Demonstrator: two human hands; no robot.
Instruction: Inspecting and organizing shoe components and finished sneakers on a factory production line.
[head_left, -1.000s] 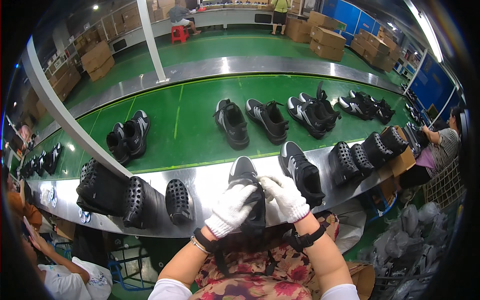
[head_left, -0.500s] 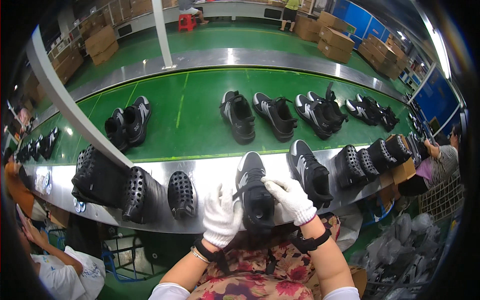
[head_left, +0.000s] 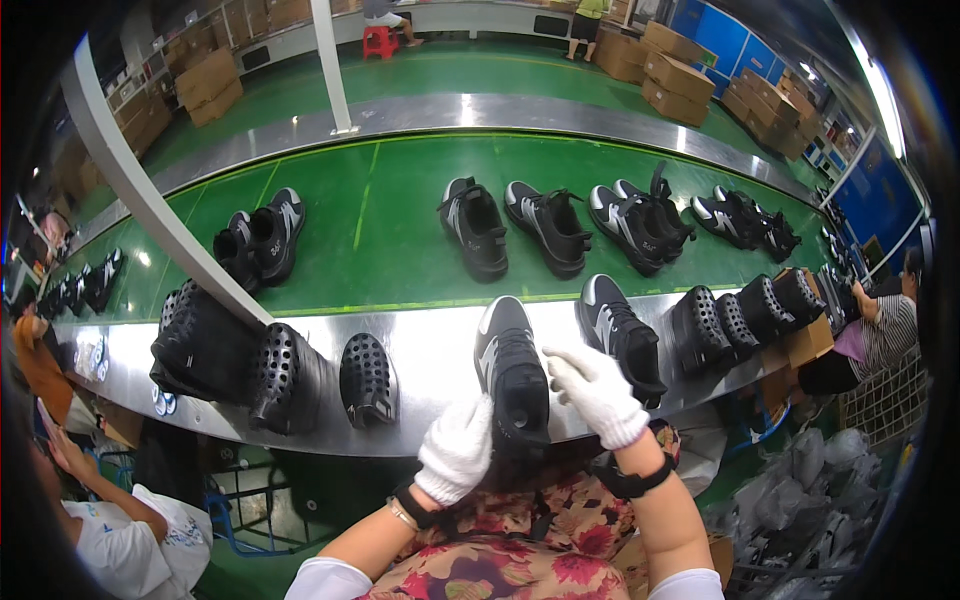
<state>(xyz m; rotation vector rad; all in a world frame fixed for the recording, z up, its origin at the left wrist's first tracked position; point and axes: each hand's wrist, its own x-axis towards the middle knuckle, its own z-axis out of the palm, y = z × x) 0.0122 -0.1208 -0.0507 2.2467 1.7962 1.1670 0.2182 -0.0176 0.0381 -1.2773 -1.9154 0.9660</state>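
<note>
A black shoe with a silver-grey toe and side stripes [head_left: 514, 350] stands on the metal ledge in front of me, toe pointing away. My left hand [head_left: 457, 450], in a white knit glove, is closed against the left side of its heel, with the fingertips partly hidden. My right hand [head_left: 600, 398], gloved the same way, is just right of the laces, its fingers apart and nothing in them. Beyond the right hand stands a matching shoe [head_left: 622, 338].
Black perforated shoe-shaped pieces [head_left: 368, 380] line the metal ledge [head_left: 425, 345] on both sides. More shoes [head_left: 474, 232] rest on the green conveyor belt [head_left: 345, 260] behind. A white post [head_left: 165, 215] slants up at left. Co-workers sit on either side; grey plastic bags [head_left: 810, 480] heap at lower right.
My right hand has let go of the lacing and drawn back to the right. The left hand has shifted slightly right, against the heel. A strap lifted earlier now lies down on the shoe.
</note>
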